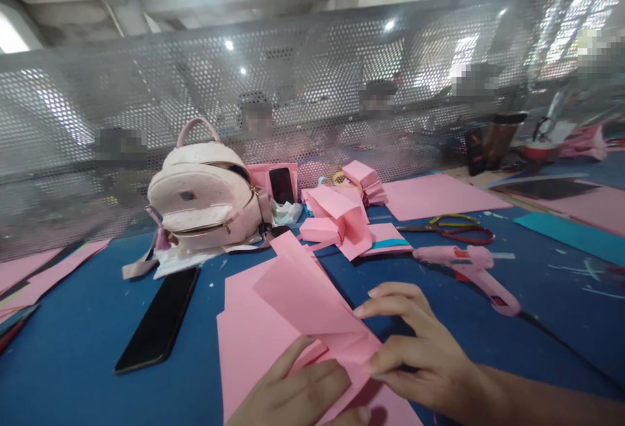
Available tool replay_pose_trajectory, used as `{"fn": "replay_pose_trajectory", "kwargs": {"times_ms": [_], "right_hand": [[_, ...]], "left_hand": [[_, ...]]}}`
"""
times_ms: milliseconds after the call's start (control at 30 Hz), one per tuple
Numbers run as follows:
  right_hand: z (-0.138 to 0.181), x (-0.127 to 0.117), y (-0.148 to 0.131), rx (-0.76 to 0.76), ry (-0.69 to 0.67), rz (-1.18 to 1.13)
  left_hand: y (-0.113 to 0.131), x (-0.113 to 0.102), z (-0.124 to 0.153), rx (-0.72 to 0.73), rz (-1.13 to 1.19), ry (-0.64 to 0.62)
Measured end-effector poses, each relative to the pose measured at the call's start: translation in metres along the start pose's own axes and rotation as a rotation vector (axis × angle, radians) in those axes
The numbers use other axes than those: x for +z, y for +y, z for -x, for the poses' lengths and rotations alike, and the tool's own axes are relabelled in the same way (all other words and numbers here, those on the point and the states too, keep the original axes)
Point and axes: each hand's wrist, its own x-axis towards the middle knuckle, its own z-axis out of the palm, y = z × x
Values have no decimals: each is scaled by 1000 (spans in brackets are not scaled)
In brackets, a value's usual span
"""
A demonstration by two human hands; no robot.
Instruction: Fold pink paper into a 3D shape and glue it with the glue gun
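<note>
A folded pink paper strip (305, 289) rises from the blue table (78, 348) in front of me. My left hand (297, 390) presses its near end from below left, fingers laid flat on the paper. My right hand (415, 348) pinches the same end from the right, fingertips closed on the fold. Under the strip lie flat pink sheets (244, 341).
A black phone (159, 318) lies at left. A pale pink backpack (208, 201) stands behind, with a second phone (282, 185) leaning beside it. Folded pink pieces (336, 217), scissors (454, 227) and a pink glue gun (471, 269) lie at right. A perforated metal screen (293, 87) backs the table.
</note>
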Motion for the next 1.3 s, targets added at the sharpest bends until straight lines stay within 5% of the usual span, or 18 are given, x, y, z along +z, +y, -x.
{"fn": "replay_pose_trajectory", "kwargs": {"times_ms": [300, 500, 667, 1300], "right_hand": [[4, 3, -2, 8, -40, -24], [0, 2, -5, 0, -48, -45], [-1, 2, -5, 5, -44, -34], [3, 1, -1, -13, -51, 8]], "left_hand": [[2, -16, -4, 9, 0, -240], [4, -7, -3, -35, 15, -172], [4, 8, 1, -50, 4, 11], [3, 8, 1, -36, -46, 23]]}}
